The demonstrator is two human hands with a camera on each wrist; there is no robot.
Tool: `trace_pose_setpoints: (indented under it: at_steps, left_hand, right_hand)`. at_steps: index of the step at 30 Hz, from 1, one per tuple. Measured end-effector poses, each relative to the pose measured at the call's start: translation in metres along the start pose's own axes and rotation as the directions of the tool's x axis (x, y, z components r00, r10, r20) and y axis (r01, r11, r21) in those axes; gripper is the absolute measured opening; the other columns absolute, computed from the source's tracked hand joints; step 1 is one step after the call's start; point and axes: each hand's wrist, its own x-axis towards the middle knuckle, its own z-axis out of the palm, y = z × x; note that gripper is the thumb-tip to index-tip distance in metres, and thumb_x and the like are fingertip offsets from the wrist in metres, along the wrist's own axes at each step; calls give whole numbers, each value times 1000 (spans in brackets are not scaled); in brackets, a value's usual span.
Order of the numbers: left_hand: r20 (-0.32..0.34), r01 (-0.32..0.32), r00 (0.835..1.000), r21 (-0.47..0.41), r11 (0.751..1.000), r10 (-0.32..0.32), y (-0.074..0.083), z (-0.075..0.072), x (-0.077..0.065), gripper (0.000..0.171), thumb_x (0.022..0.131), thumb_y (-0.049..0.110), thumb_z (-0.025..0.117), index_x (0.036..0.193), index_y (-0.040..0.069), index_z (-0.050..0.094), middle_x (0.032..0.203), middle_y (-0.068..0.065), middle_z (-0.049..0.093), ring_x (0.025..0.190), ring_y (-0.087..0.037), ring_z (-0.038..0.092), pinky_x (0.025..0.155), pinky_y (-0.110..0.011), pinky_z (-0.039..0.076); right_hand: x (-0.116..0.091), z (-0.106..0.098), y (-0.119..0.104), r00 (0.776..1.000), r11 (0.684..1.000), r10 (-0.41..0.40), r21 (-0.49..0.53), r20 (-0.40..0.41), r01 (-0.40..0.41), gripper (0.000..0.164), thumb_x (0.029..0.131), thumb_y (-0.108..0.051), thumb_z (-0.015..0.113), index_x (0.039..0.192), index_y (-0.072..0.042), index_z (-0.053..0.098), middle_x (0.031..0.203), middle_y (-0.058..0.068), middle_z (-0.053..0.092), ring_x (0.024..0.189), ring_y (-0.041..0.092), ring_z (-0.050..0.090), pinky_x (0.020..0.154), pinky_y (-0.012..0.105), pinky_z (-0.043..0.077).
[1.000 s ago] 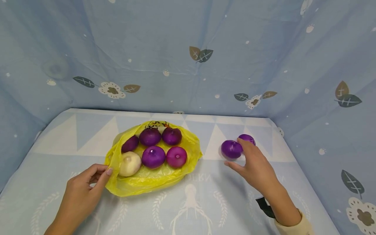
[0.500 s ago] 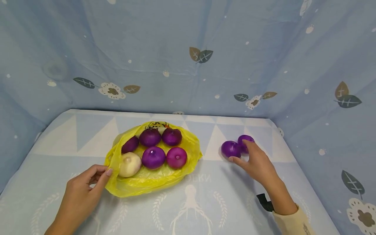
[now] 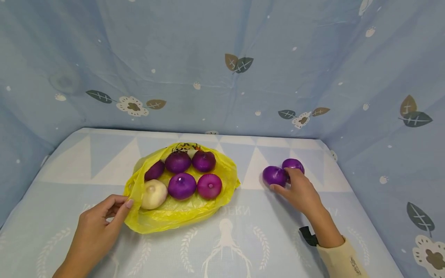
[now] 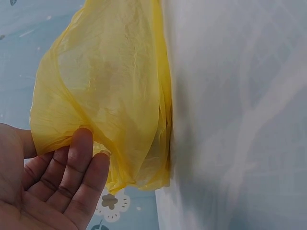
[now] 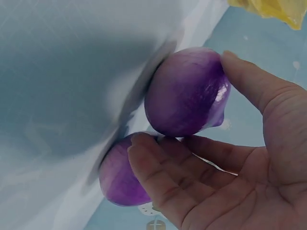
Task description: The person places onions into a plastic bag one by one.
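Note:
On the left, an opened yellow plastic bag (image 3: pixel 174 214) holds several purple onions (image 3: pixel 182 186) and one white onion (image 3: pixel 154 194). My left hand (image 3: pixel 99 224) pinches the bag's near left edge between thumb and fingers; the left wrist view shows the thin plastic (image 4: pixel 115 81) in that grip. Two more purple onions sit side by side on the table to the right. My right hand (image 3: pixel 304 195) grips the nearer onion (image 3: pixel 274 176), thumb on its near side and fingers slipped between it and the farther onion (image 3: pixel 293 165). Those fingers also appear to touch the farther onion (image 5: pixel 122 175).
A patterned cloth covers the table (image 3: pixel 226 247). Blue curtains (image 3: pixel 194 65) hang behind it and along both sides. A dark strap end (image 3: pixel 308 235) sticks out by my right wrist. The table's far edge runs behind the bag and onions.
My right hand first lifted back slightly from the two loose onions, then its fingers came down between them and closed on the nearer one. The left hand and bag have stayed put.

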Motion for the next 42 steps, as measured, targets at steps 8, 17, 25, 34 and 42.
trace_pose_setpoints:
  at_steps: [8, 17, 25, 34, 42]
  left_hand:
    - [7, 0, 1000, 6, 1000, 0, 0, 0, 0, 4, 99, 16, 75, 101, 13, 74, 82, 10, 68, 72, 1, 60, 56, -15, 43]
    - [11, 0, 1000, 4, 1000, 0, 1, -1, 0, 4, 100, 17, 75, 102, 13, 74, 82, 10, 68, 73, 1, 61, 56, -15, 44]
    - [11, -2, 1000, 0, 1000, 2, 1, -1, -1, 5, 100, 17, 75, 101, 13, 74, 83, 10, 68, 73, 1, 61, 56, -15, 43]
    - [-4, -23, 1000, -7, 1000, 23, 2, 0, 0, 5, 99, 16, 76, 100, 11, 73, 81, 9, 68, 73, 1, 61, 56, -15, 44]
    - [-9, -33, 999, -22, 999, 33, 2, -1, -1, 4, 99, 15, 76, 100, 11, 74, 81, 9, 68, 72, 1, 61, 56, -15, 43]
  right_hand:
    - [4, 4, 0, 997, 998, 69, 7, 35, -70, 76, 90, -42, 84, 136, 9, 51, 118, 28, 67, 106, 45, 65, 89, 63, 54]
    - [6, 7, -2, 996, 996, 80, 26, 47, -82, 81, 90, -42, 83, 142, 10, 48, 122, 32, 66, 109, 47, 65, 90, 63, 54]
    - [6, 7, -3, 993, 995, 94, 16, 67, -95, 85, 91, -45, 82, 145, 11, 46, 130, 36, 62, 116, 52, 62, 94, 66, 51]
    - [2, 7, -1, 993, 994, 106, 26, 49, -107, 82, 91, -44, 82, 142, 11, 49, 119, 32, 67, 104, 44, 66, 89, 61, 55]
    - [0, 5, -3, 997, 997, 76, 31, 25, -76, 82, 89, -45, 84, 138, 10, 51, 113, 30, 68, 97, 40, 66, 82, 55, 56]
